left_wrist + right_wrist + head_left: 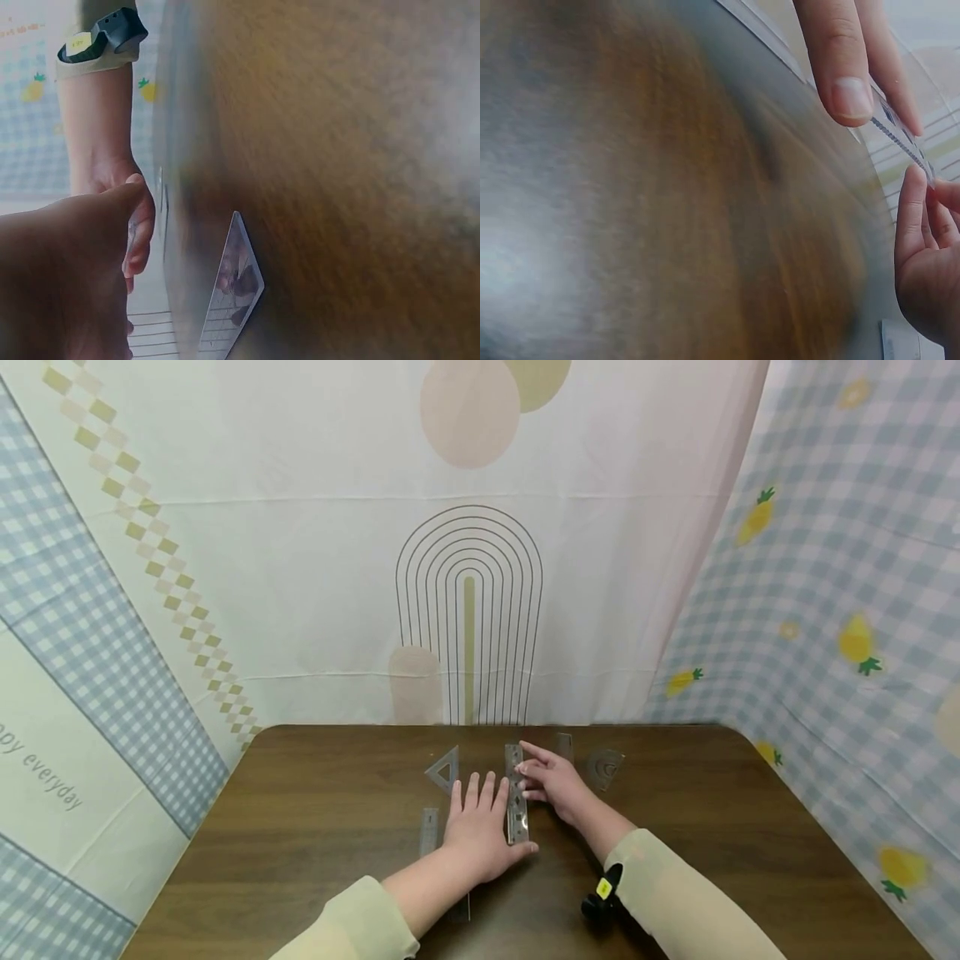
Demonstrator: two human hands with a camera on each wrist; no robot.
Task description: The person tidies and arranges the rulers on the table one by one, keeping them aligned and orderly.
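Observation:
In the head view a clear ruler (517, 814) stands lengthwise between the two hands, above the brown table. My right hand (557, 783) pinches its right edge; in the right wrist view the thumb (847, 94) is on the near side of the ruler (901, 139) and a finger shows behind. Back up, my left hand (480, 833) lies alongside the ruler's left edge, its fingers straight and thumb stretched out near the lower end. Left fingertips (913, 180) come close to the ruler's end in the right wrist view; contact is unclear.
A clear set square (442, 770) lies beyond the left hand, and a short ruler (428, 831) to its left. At the back right are a protractor (604, 767) and another clear strip (565, 745). A clear flat piece (236, 289) lies on the table in the left wrist view.

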